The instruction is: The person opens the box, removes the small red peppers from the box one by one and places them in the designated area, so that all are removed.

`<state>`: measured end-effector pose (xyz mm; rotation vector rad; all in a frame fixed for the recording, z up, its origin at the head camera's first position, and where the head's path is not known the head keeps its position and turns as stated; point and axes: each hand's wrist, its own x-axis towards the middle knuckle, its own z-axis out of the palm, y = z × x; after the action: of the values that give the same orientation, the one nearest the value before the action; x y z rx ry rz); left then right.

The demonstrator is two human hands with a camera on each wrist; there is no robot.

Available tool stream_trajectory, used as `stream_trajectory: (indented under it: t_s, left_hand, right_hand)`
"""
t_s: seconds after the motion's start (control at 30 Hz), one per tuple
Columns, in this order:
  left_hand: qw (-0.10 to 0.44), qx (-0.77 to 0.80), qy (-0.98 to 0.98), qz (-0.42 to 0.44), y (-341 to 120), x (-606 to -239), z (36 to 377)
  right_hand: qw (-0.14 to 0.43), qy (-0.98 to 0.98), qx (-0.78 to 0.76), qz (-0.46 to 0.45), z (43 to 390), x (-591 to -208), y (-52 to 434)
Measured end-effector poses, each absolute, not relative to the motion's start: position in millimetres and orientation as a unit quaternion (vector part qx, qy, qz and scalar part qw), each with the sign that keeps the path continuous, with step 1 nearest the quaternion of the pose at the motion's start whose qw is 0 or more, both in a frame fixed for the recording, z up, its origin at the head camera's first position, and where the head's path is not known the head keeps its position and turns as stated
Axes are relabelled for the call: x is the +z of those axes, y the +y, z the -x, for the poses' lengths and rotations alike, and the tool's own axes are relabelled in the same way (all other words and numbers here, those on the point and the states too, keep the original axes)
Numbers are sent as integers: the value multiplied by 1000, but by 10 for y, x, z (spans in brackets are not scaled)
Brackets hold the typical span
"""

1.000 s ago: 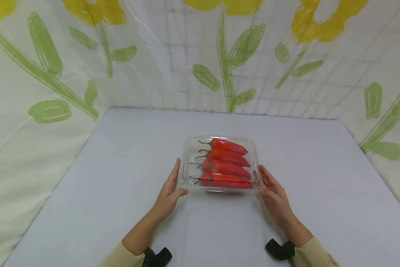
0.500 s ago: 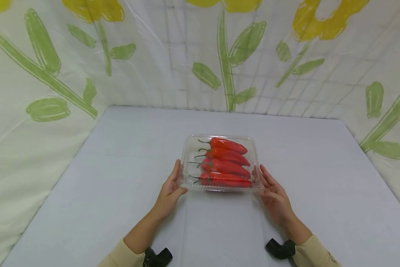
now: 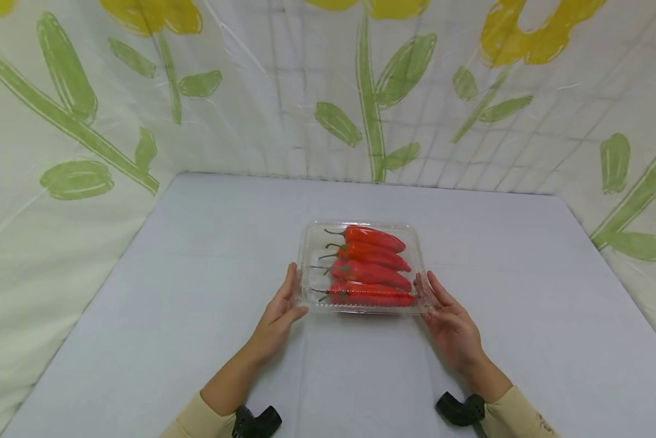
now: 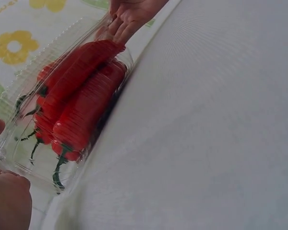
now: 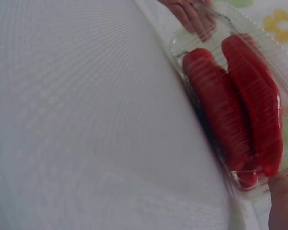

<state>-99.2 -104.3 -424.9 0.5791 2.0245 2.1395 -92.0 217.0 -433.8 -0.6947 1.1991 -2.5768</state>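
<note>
A clear plastic clamshell container with a ridged rim, its lid closed, holds several red chili peppers with green stems. It sits low over the white tabletop, between both hands. My left hand grips its left side near the front corner, thumb at the front edge and fingers along the side. On the opposite side my right hand holds the right front corner, its fingers partly seen through the clear plastic. In the left wrist view the peppers lie stacked, and the right hand's fingers curl at the far end.
A white cloth-covered table spreads around the container. Behind it and at both sides hangs a pale curtain painted with yellow flowers and green leaves. A black wrist-worn device sits beside each cuff.
The container has shifted very slightly between the hands, and the head view has tilted down a little. Both hands keep nearly the same hold.
</note>
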Motion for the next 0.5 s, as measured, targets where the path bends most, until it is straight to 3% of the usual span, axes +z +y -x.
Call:
stream_trajectory:
  t_s: [0.5]
  left_hand:
    - [46,689,697,-195,-1011,-4303,997]
  right_hand:
    - [111,414,-874,228,925,-4348,2172]
